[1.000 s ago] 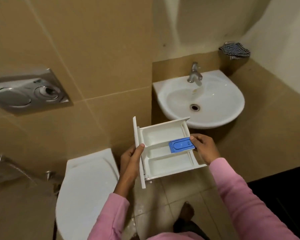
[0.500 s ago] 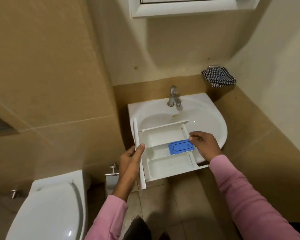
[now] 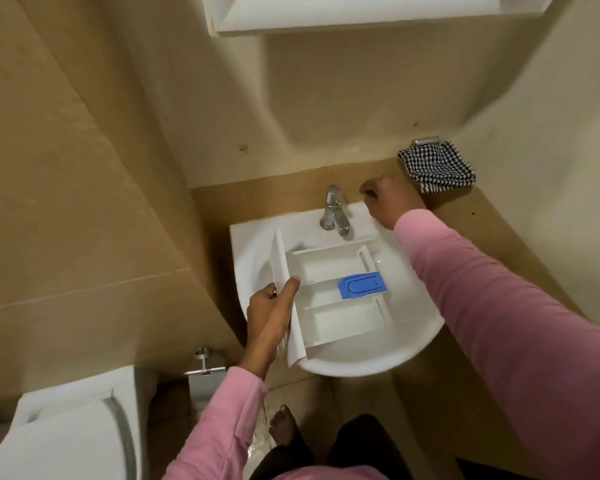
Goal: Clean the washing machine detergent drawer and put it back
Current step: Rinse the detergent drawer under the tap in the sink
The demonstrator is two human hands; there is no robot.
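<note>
Head view: a white washing machine detergent drawer (image 3: 329, 268) sits at the centre of the frame, held over the bowl of a white wash basin (image 3: 361, 365), its open compartments facing up. A blue softener cap (image 3: 362, 286) sits in the middle compartment, toward the drawer's right side. The left hand (image 3: 269, 317) grasps the drawer's front panel (image 3: 280, 261) at the drawer's left end, with the thumb lying on the inner side of the panel and the fingers wrapped behind it. The right hand (image 3: 390, 200) is up at the back of the basin, just right of the chrome tap (image 3: 335, 211) and apart from the drawer. It is blurred and its fingers look curled, but whether it holds or touches anything cannot be told. Both arms wear pink sleeves (image 3: 492, 306).

A black-and-white checked cloth (image 3: 437, 166) hangs on a metal holder in the upper right, near the right hand. A white cabinet edge (image 3: 361, 15) runs along the top of the frame. A white toilet (image 3: 66, 441) fills the lower left, with a metal wall fitting (image 3: 205, 363) between it and the basin. A bare foot (image 3: 284, 424) stands on the tiled floor at the bottom centre.
</note>
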